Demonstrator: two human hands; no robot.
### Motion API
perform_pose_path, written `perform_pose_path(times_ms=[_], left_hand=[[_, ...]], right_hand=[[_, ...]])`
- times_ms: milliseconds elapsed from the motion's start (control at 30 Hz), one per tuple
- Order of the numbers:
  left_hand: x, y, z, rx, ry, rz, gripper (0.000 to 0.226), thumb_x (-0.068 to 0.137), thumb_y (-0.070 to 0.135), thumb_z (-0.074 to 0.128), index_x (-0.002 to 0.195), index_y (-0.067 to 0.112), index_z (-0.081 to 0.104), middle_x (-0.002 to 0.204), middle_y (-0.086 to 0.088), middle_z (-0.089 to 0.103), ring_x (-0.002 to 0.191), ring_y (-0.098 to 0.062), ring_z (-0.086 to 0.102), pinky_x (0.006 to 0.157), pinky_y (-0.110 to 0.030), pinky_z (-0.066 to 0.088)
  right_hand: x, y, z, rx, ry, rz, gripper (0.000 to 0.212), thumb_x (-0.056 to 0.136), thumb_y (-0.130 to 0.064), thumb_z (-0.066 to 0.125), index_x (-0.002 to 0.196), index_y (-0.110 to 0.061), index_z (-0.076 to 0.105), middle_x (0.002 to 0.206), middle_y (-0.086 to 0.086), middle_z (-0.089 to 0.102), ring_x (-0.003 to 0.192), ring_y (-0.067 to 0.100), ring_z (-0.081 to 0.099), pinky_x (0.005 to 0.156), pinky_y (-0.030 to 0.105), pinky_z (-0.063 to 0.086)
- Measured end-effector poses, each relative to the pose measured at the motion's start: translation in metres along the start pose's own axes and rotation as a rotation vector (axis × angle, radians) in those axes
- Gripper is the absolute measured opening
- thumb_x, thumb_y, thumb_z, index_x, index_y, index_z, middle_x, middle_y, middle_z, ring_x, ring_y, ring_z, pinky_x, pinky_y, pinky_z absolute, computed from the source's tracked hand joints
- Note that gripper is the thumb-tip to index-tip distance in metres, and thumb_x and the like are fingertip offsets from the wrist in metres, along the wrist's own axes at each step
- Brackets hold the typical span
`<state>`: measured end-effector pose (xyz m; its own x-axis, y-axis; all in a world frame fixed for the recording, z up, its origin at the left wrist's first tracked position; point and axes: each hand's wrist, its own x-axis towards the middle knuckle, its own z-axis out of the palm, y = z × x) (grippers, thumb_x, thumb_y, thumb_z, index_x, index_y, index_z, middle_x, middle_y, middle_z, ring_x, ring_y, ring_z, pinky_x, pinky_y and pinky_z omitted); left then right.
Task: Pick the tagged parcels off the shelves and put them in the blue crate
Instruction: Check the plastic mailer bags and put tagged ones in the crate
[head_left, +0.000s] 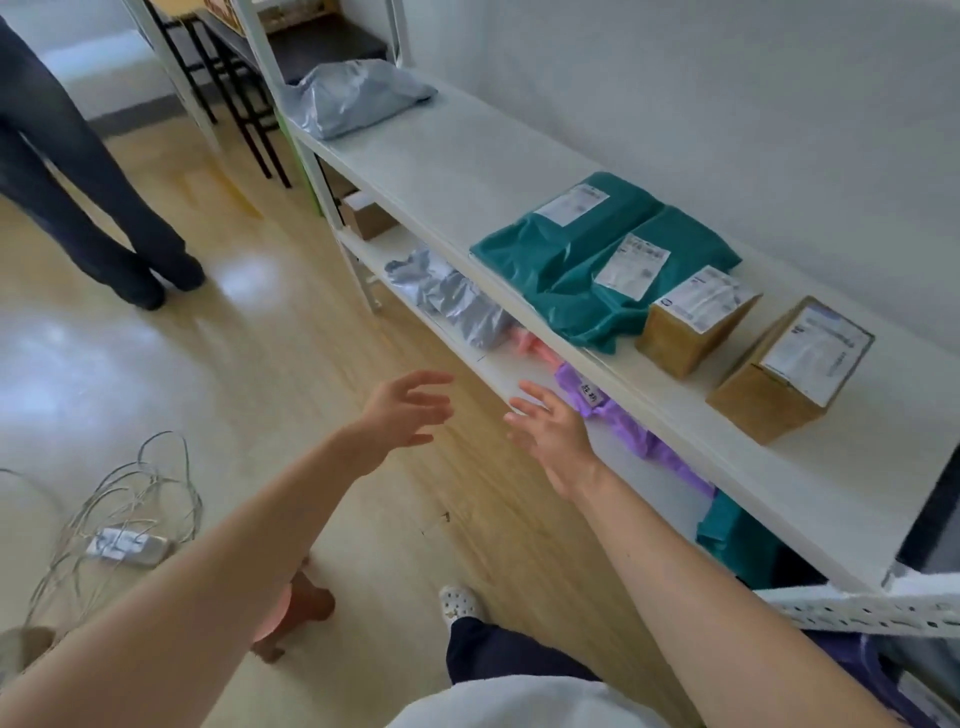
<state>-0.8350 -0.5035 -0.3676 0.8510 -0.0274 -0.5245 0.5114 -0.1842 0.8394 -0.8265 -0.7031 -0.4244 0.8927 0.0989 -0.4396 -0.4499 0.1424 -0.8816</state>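
My left hand and my right hand are both stretched out in front of the white shelf unit, fingers spread, holding nothing. The right hand hovers just short of a purple bag with a small tag on the lower shelf. On the upper shelf lie two teal bags with white labels and two labelled cardboard boxes. A grey bag sits at the far end. Another grey bag and a pink parcel lie on the lower shelf. No blue crate is in view.
Another person's legs stand on the wooden floor at the left. A coil of cable with a power strip lies on the floor at lower left. A small pink stool is near my foot. A small box sits low under the shelf.
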Motion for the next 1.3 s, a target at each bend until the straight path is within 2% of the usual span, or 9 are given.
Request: perform_pose_path(times_ms=[167, 333, 600, 800, 933, 1033, 1300], left_hand=[[0.037, 0.008, -0.058, 0.013, 0.060, -0.057, 0.037, 0.085, 0.006, 0.069, 0.116, 0.026, 0.061, 0.111, -0.004, 0.066, 0.104, -0.019, 0.063, 0.090, -0.037, 0.052], [0.067, 0.014, -0.097, 0.014, 0.084, -0.101, 0.038, 0.086, 0.005, 0.068, 0.119, 0.022, 0.060, 0.112, -0.007, 0.065, 0.105, -0.021, 0.062, 0.093, -0.038, 0.051], [0.148, 0.037, -0.178, 0.063, -0.020, -0.096, 0.039, 0.086, 0.005, 0.067, 0.118, 0.025, 0.059, 0.111, -0.007, 0.065, 0.106, -0.022, 0.062, 0.090, -0.040, 0.053], [0.239, 0.056, -0.248, 0.127, -0.168, -0.084, 0.037, 0.086, 0.005, 0.067, 0.117, 0.025, 0.061, 0.110, -0.007, 0.066, 0.098, -0.020, 0.064, 0.088, -0.037, 0.053], [0.289, 0.073, -0.298, 0.155, -0.241, -0.088, 0.034, 0.086, 0.005, 0.066, 0.114, 0.024, 0.062, 0.107, -0.006, 0.066, 0.097, -0.021, 0.063, 0.090, -0.040, 0.052], [0.323, 0.084, -0.338, 0.204, -0.315, -0.102, 0.033, 0.086, 0.005, 0.067, 0.114, 0.024, 0.062, 0.106, -0.005, 0.066, 0.097, -0.019, 0.063, 0.086, -0.037, 0.052], [0.414, 0.094, -0.386, 0.315, -0.401, -0.158, 0.032, 0.086, 0.005, 0.068, 0.109, 0.026, 0.063, 0.107, -0.006, 0.066, 0.095, -0.018, 0.063, 0.082, -0.033, 0.051]], right_hand=[[0.057, -0.011, 0.040, -0.011, -0.009, 0.064, 0.047, 0.086, 0.000, 0.064, 0.128, -0.021, 0.055, 0.123, 0.006, 0.059, 0.115, 0.020, 0.058, 0.091, 0.034, 0.053], [0.094, -0.016, 0.071, -0.037, -0.009, 0.118, 0.047, 0.086, -0.004, 0.066, 0.128, -0.022, 0.055, 0.119, 0.004, 0.060, 0.114, 0.020, 0.058, 0.098, 0.040, 0.050], [0.161, -0.026, 0.134, 0.002, 0.065, 0.102, 0.044, 0.085, -0.003, 0.065, 0.123, -0.025, 0.058, 0.117, 0.004, 0.059, 0.112, 0.020, 0.059, 0.096, 0.041, 0.051], [0.227, -0.037, 0.200, 0.094, 0.265, 0.071, 0.044, 0.084, 0.000, 0.064, 0.121, -0.024, 0.060, 0.111, 0.001, 0.062, 0.107, 0.020, 0.061, 0.093, 0.037, 0.053], [0.265, -0.033, 0.250, 0.188, 0.427, 0.116, 0.045, 0.082, 0.004, 0.064, 0.117, -0.024, 0.060, 0.114, 0.005, 0.064, 0.104, 0.020, 0.063, 0.090, 0.036, 0.053], [0.290, -0.032, 0.286, 0.235, 0.527, 0.162, 0.047, 0.083, 0.005, 0.063, 0.121, -0.022, 0.060, 0.116, 0.005, 0.064, 0.105, 0.020, 0.063, 0.090, 0.036, 0.054], [0.340, -0.031, 0.337, 0.239, 0.581, 0.209, 0.048, 0.083, -0.001, 0.065, 0.123, -0.027, 0.058, 0.116, -0.001, 0.063, 0.109, 0.015, 0.061, 0.096, 0.038, 0.051]])
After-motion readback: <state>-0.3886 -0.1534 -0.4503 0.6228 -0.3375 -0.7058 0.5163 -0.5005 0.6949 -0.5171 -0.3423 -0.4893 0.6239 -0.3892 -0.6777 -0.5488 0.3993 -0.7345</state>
